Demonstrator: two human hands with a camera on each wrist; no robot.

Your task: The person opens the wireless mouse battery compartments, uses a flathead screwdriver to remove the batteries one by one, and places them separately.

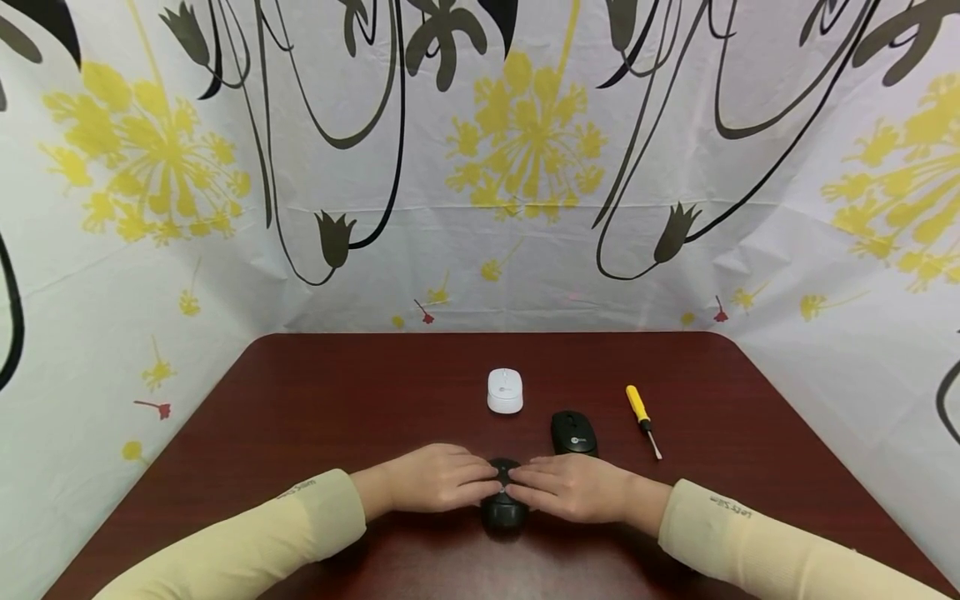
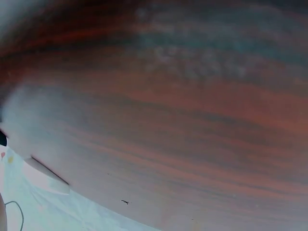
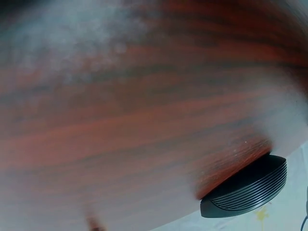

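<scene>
A black computer mouse (image 1: 504, 515) lies near the front of the table, between both hands. From the left, my left hand (image 1: 441, 478) reaches over it with straight fingers, fingertips on its upper surface. My right hand (image 1: 573, 487) meets it from the right the same way, fingers extended over its top. Both thumbs are hidden under the hands. Just beyond the right hand sits a second black mouse (image 1: 574, 432), its near end partly covered; its ribbed side (image 3: 250, 192) shows in the right wrist view.
Farther back stands a white mouse (image 1: 505, 392), also at the lower left of the left wrist view. A screwdriver (image 1: 640, 408) with a yellow handle lies to the right of the second black mouse. The dark red table (image 1: 360, 375) meets a patterned cloth (image 1: 450, 250) behind.
</scene>
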